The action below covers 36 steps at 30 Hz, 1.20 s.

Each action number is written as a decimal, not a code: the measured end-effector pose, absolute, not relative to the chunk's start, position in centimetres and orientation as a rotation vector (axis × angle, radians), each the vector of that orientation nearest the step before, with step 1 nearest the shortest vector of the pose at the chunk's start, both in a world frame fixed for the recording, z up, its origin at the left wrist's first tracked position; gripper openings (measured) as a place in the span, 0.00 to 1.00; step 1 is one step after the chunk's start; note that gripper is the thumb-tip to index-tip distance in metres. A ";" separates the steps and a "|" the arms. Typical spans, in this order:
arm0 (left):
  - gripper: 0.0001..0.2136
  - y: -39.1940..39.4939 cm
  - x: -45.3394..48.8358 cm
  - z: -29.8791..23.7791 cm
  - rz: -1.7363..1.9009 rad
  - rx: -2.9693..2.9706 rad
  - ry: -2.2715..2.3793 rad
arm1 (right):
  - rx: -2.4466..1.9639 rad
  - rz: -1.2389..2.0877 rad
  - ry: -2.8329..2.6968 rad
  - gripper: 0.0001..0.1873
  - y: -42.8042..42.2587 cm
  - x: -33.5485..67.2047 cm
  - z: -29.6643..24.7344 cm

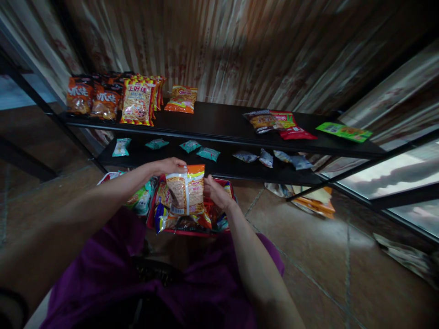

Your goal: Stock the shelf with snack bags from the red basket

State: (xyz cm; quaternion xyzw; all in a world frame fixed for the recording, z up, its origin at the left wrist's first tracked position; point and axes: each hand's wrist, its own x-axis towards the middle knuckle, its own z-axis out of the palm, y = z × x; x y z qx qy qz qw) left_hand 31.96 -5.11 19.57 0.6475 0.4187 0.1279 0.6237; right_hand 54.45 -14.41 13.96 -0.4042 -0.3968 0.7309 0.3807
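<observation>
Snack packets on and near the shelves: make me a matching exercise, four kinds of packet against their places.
Things
1. Green packet
2. Teal packets
3. White-striped packet
4. Black-and-orange packets

Places
A. In the left hand
B. Left end of the upper shelf
C. Right end of the upper shelf
D. On the lower shelf

Right pairs: 1-C, 2-D, 3-A, 4-B

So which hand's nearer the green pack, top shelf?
Right. The right hand, beside the held pack, is left of the green pack; the left hand, at the held pack's upper left, is farther left.
</observation>
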 end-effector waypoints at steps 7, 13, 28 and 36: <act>0.17 -4.9 31.6 20.4 0.474 1.193 0.974 | -1.032 1.788 -0.990 0.22 -15.7 54.9 12.7; 0.16 -4.3 30.4 21.0 0.559 1.118 0.917 | -0.995 1.897 -0.963 0.21 -15.9 54.6 13.0; 0.06 -2.4 28.7 21.9 0.707 1.240 1.303 | -0.973 1.828 -1.021 0.24 -15.9 52.6 13.3; 0.13 -2.8 28.0 20.9 0.915 0.863 1.180 | -1.002 1.734 -0.894 0.23 -15.8 52.6 12.7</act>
